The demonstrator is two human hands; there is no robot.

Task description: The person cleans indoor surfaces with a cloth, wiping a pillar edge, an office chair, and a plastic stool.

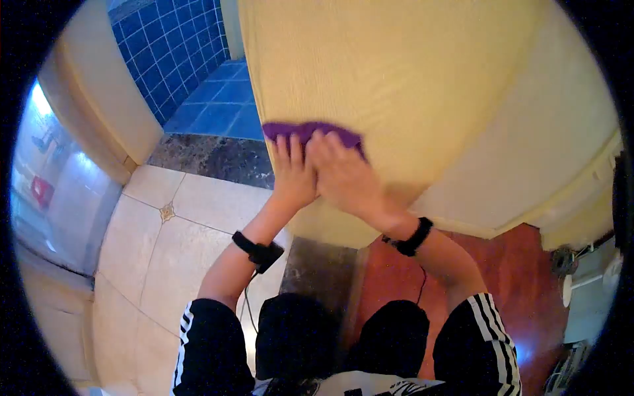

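A purple cloth (338,132) lies bunched against a yellow panel (370,66), close to its left edge. My left hand (292,173) presses on the left part of the cloth, its fingers pointing up the panel. Right beside it, touching, my right hand (347,173) holds the cloth's middle and right part against the surface. The fingertips of both hands rest on the fabric, and the cloth beneath them is hidden. Black straps (411,239) circle both wrists, and thin cables hang from them.
Blue tiles (221,105) and a dark stone sill (211,157) are beyond the panel's left edge. Cream floor tiles (191,228) lie at left, reddish flooring (462,264) at right. A glossy, reflective surface (66,171) stands far left; objects (588,284) sit far right.
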